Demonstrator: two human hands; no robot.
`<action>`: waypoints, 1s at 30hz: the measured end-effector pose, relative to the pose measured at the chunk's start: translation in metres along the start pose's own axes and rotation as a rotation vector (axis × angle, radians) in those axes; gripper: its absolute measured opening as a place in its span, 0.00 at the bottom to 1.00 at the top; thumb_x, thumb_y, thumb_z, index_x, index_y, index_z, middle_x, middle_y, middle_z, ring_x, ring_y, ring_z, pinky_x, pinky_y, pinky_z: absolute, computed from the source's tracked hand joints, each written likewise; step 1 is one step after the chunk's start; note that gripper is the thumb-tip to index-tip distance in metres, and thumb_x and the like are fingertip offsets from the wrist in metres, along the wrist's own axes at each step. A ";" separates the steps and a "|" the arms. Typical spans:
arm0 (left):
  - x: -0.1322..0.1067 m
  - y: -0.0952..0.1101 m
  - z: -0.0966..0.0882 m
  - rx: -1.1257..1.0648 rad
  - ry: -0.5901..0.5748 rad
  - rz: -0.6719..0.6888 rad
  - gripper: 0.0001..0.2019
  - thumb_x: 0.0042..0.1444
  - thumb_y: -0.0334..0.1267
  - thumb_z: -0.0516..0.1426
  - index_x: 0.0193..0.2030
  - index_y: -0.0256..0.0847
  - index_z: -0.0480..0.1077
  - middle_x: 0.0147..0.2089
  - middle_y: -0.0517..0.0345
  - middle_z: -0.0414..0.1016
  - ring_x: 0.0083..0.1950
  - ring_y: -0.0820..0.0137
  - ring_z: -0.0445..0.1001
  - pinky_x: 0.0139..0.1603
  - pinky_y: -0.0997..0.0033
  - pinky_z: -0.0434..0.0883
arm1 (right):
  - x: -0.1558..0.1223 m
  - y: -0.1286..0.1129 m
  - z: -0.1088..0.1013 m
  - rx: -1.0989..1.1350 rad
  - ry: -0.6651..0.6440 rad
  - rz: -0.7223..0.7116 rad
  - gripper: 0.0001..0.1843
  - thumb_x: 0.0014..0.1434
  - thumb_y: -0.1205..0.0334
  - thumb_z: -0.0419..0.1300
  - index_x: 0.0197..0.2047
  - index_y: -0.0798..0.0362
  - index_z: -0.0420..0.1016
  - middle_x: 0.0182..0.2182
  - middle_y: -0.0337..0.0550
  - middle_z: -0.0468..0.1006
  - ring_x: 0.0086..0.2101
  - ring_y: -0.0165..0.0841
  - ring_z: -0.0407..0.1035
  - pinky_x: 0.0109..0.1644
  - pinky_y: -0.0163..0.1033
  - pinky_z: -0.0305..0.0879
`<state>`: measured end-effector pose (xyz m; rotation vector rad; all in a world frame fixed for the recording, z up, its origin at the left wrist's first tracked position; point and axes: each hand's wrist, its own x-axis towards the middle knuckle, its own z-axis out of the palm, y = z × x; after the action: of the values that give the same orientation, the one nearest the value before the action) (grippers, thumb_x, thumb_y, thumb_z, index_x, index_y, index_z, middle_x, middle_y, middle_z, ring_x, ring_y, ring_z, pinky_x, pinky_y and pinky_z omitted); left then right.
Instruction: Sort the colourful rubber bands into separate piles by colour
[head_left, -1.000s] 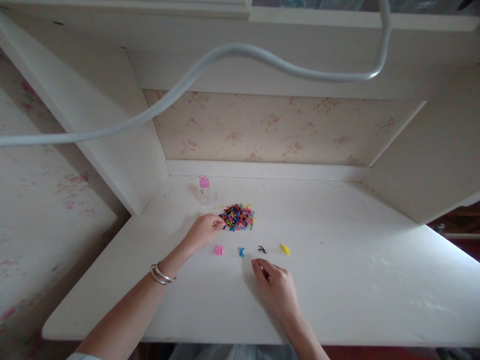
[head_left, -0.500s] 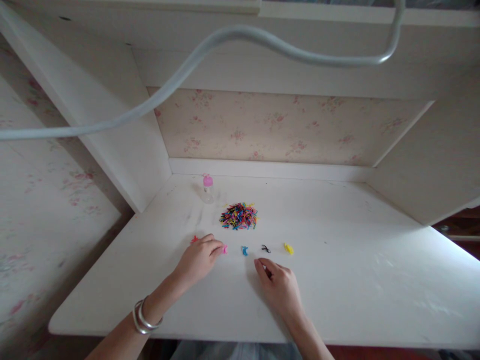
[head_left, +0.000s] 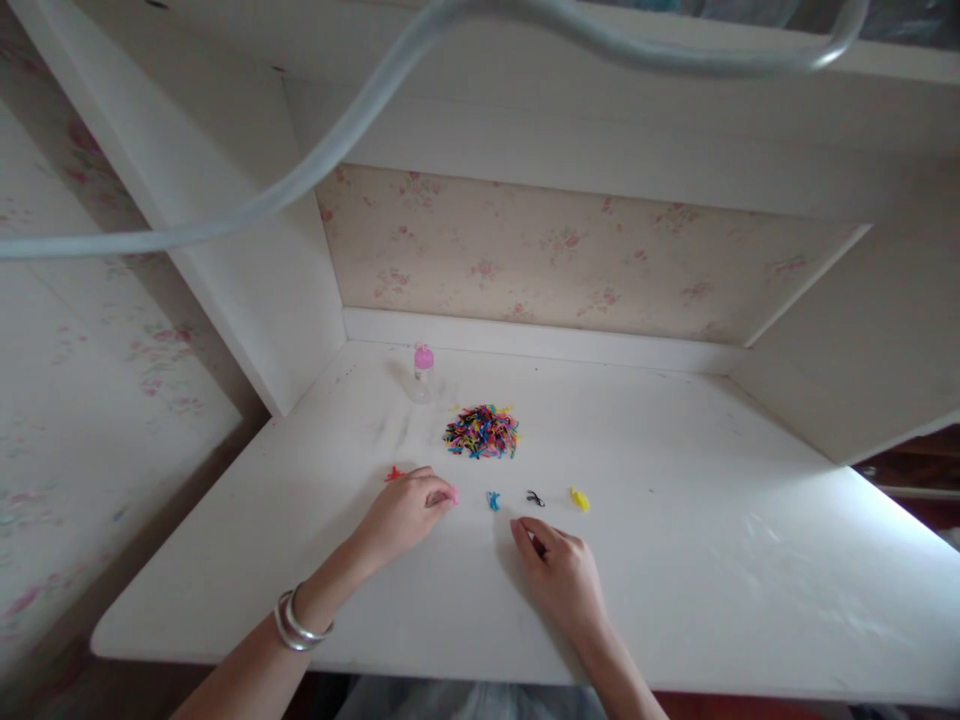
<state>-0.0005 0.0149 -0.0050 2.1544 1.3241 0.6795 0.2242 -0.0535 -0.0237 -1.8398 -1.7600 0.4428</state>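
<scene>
My left hand, with silver bangles at the wrist, has its fingertips pinched on the small pink rubber bands. Just beyond its knuckles lie red rubber bands, partly covered by the hand. To the right, in a row, are small clusters of blue bands, black bands and yellow bands. My right hand rests on the table below the black ones, fingers curled and thumb against forefinger, with nothing visible in them. A mixed heap of coloured bands sits behind the row.
A small clear bottle with a pink cap stands behind the heap, to the left. White panels close in the white desk at the left, back and right. A thick pale cable crosses the upper part of the view.
The view has shifted slightly. My left fingertips have closed over the pink bands, covering more of them. My right hand stays in place.
</scene>
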 end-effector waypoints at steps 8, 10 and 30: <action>-0.003 -0.014 -0.016 0.058 0.142 -0.023 0.07 0.56 0.38 0.54 0.34 0.41 0.72 0.29 0.61 0.72 0.29 0.73 0.67 0.33 0.76 0.62 | 0.010 -0.007 -0.002 0.014 -0.050 -0.031 0.22 0.63 0.49 0.46 0.34 0.48 0.78 0.22 0.38 0.77 0.23 0.28 0.69 0.29 0.30 0.58; -0.004 -0.017 -0.019 0.071 0.172 -0.052 0.08 0.57 0.38 0.52 0.36 0.41 0.72 0.27 0.62 0.69 0.28 0.73 0.66 0.31 0.76 0.62 | 0.022 -0.018 -0.006 -0.051 -0.082 -0.072 0.21 0.63 0.50 0.46 0.35 0.47 0.78 0.22 0.37 0.77 0.23 0.28 0.69 0.29 0.30 0.57; -0.004 -0.027 -0.027 0.103 0.349 -0.206 0.09 0.59 0.39 0.50 0.37 0.43 0.70 0.24 0.64 0.70 0.26 0.74 0.68 0.29 0.77 0.60 | 0.105 -0.054 0.016 -0.490 -0.204 -0.030 0.19 0.63 0.51 0.45 0.40 0.44 0.77 0.34 0.45 0.79 0.34 0.37 0.73 0.33 0.35 0.58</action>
<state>-0.0376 0.0268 -0.0033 1.9994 1.7692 0.9507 0.1809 0.0517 0.0098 -2.1525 -2.1792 0.2003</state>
